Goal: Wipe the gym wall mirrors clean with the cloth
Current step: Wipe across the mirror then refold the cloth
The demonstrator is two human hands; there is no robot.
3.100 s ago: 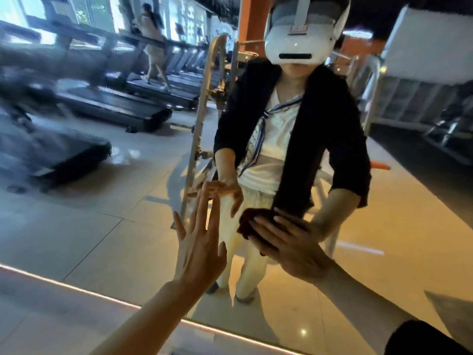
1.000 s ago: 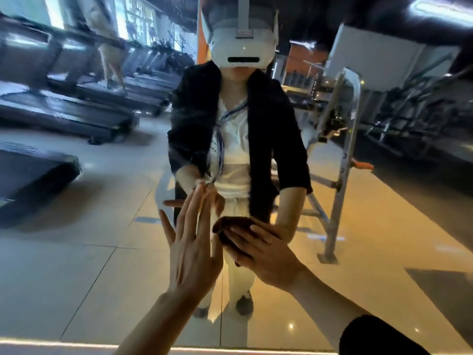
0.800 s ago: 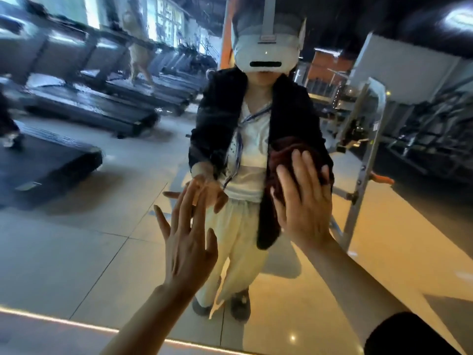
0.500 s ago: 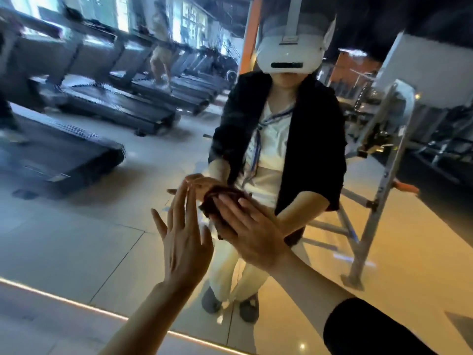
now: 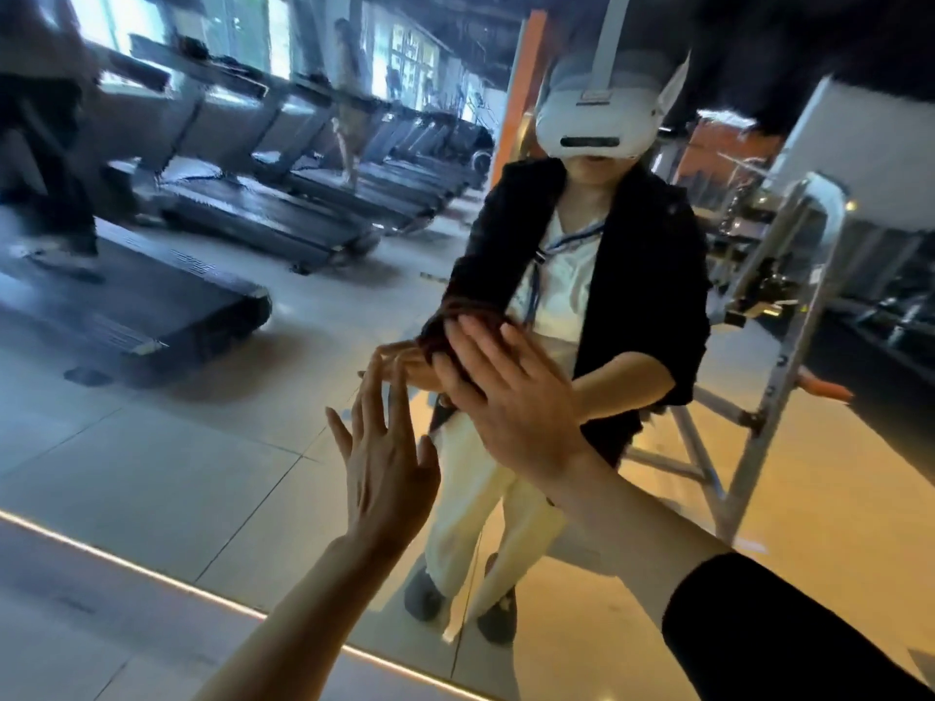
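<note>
A right hand (image 5: 511,392), fingers straight and together, presses a bunched dark maroon cloth (image 5: 458,323) flat against a large wall mirror (image 5: 152,447). The cloth's long axis is unclear. The left hand (image 5: 387,460), fingers spread, touches the glass just beside it.

Tiled floor (image 5: 152,473), treadmills (image 5: 283,215), bright windows (image 5: 121,17)

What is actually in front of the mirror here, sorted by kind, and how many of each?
Hands: 2, the left hand with straight fingers on the mirror, the right hand pressing the cloth
Cloths: 1, a dark reddish cloth
Mirrors: 1
Total: 4
</note>
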